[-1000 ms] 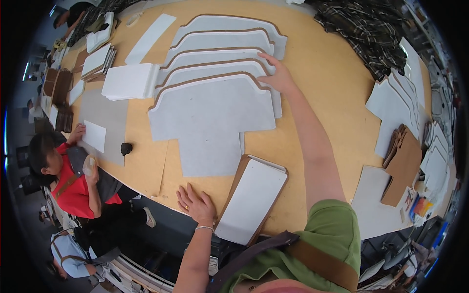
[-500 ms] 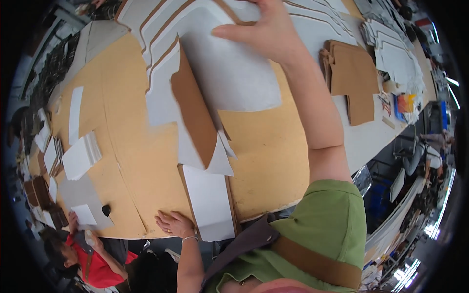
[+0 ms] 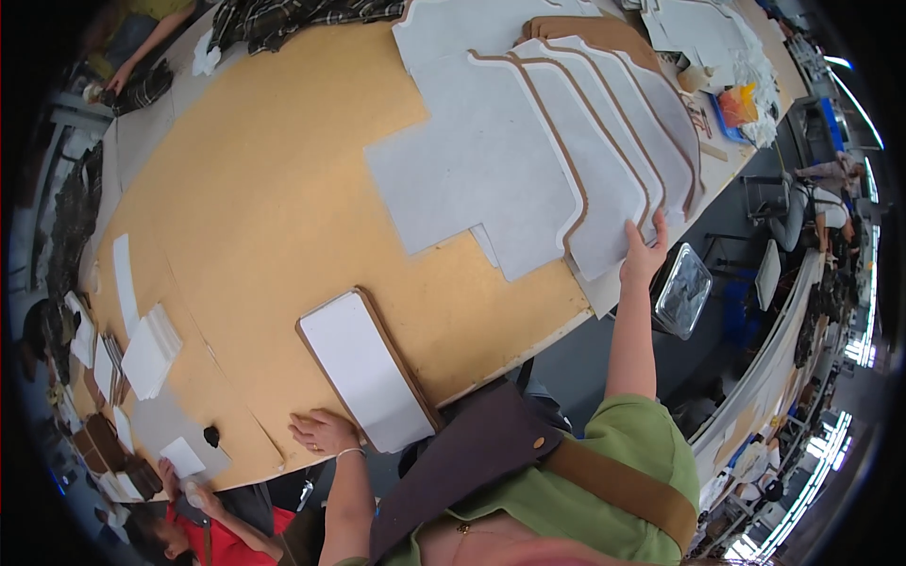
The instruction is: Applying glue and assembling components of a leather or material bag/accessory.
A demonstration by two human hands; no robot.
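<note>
Lying fanned across the right-hand part of the bench (image 3: 274,179): grey-white panels (image 3: 500,160), stepped outline, overlapping, their curved edges bordered in white and brown. Right hand (image 3: 644,259): at the near right corner of the fan, thumb and forefinger parted in a V, tips at the panel edges; whether an edge is pinched, cannot tell. Left hand (image 3: 327,432): palm down near the bench's front edge, fingers loosely spread, holding nothing; bracelet (image 3: 350,452) at the wrist. Just beside it, to the right: one oblong stack (image 3: 363,363), white on top, brown showing along its sides, set aslant. Beyond the fan: brown pieces (image 3: 604,36), piled, partly covered by the panels; one orange-and-yellow container (image 3: 738,104), by a blue tray. At the far edge: dark plaid cloth (image 3: 311,21), bunched. At left: one narrow white strip (image 3: 125,283); one pile of white sheets (image 3: 153,352), slightly fanned; one small black object (image 3: 211,436). Lower left: a co-worker in red (image 3: 236,540), one hand at a white sheet (image 3: 183,457).
</note>
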